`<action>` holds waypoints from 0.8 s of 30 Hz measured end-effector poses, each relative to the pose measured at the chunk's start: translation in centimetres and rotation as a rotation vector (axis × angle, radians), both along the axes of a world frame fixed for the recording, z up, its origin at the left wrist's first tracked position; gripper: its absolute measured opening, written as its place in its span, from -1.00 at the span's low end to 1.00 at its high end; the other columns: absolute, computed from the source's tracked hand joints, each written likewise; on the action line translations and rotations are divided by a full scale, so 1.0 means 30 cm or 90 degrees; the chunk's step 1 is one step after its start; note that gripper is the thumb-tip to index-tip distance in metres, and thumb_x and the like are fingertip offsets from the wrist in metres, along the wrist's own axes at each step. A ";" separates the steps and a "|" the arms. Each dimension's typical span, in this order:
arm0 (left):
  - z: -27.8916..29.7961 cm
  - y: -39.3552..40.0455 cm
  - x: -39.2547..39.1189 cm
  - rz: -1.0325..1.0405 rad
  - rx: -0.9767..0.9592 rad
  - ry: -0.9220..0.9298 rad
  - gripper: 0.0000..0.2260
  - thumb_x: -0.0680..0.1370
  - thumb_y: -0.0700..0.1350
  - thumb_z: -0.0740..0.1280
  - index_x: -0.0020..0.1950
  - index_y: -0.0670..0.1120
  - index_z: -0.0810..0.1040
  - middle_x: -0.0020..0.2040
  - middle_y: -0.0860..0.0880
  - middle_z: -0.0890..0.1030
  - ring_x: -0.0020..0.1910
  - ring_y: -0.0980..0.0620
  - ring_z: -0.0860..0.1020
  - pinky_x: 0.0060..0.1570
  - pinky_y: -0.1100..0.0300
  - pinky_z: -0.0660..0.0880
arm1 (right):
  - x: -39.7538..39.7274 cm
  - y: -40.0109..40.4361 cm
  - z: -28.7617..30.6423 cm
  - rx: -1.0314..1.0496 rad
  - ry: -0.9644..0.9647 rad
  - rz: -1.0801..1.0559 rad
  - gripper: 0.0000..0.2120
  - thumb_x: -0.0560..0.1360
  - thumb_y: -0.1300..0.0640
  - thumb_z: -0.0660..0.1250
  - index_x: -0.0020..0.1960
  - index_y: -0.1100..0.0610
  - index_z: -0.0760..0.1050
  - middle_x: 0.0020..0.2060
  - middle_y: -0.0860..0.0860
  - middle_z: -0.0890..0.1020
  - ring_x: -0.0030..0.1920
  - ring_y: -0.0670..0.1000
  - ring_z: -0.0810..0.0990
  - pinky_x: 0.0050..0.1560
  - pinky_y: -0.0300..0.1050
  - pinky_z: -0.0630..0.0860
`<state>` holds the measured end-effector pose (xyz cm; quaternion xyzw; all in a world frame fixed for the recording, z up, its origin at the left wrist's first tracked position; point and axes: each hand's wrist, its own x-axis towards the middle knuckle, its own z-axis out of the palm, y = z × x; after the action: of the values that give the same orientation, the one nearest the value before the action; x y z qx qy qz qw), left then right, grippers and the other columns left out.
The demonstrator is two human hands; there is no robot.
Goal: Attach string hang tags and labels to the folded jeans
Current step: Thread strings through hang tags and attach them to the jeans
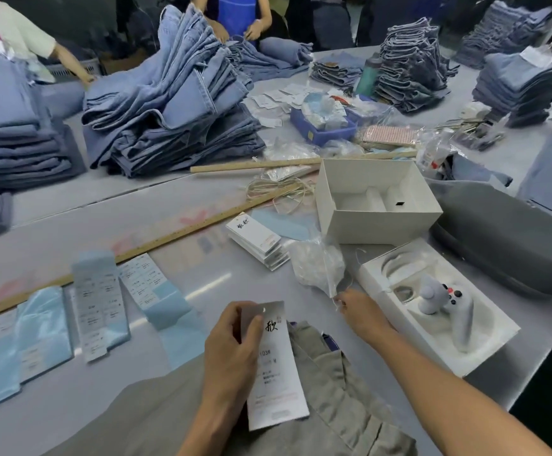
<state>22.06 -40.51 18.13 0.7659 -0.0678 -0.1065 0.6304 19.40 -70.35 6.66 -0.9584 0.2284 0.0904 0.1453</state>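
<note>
Hang tag (274,366) sits clamped in the left grip (231,350); right grip (360,311) pinches thin string (337,303) beside it.

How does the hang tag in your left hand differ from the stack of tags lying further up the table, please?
The hang tag is a single card, held up in the left hand; the stack of tags holds several cards lying flat on the table. The held tag looks larger, being nearer the camera. Both are white with black brush-style characters.

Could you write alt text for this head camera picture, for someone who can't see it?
A person's left hand holds a white hang tag over grey-green trousers while the right hand pinches a thin string at a plastic bag. Folded jeans crowd the table.
</note>
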 end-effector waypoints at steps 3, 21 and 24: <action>-0.009 -0.006 0.003 -0.009 -0.006 -0.001 -0.80 0.60 -0.18 0.39 -0.02 0.15 0.59 -0.13 0.11 0.69 -0.17 0.06 0.66 -0.18 0.08 0.56 | 0.025 -0.013 -0.035 -0.036 -0.004 0.032 -0.82 0.63 0.20 0.21 0.11 0.15 0.58 0.05 0.07 0.58 0.06 0.19 0.59 0.01 0.02 0.51; 0.014 -0.010 0.007 -0.011 -0.077 0.068 -0.85 0.65 -0.14 0.33 -0.03 0.08 0.64 -0.17 -0.01 0.72 -0.24 -0.01 0.69 -0.33 0.20 0.54 | -0.058 0.033 0.051 0.165 -0.479 -0.286 -0.94 0.55 0.24 0.41 -0.01 0.12 0.59 -0.22 -0.02 0.64 -0.20 0.02 0.60 -0.15 -0.11 0.49; 0.019 -0.007 0.008 -0.015 -0.075 0.078 -0.84 0.66 -0.13 0.33 -0.04 0.10 0.63 -0.16 -0.02 0.73 -0.23 -0.04 0.70 -0.32 0.17 0.56 | -0.108 0.046 0.097 0.209 -0.499 -0.306 -0.92 0.51 0.18 0.48 -0.01 0.05 0.68 -0.23 -0.15 0.68 -0.18 -0.16 0.64 -0.14 -0.40 0.49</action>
<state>22.30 -40.72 18.69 0.7185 -0.0440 -0.1562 0.6763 16.16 -68.98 9.57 -0.8049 0.3539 -0.2787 0.3862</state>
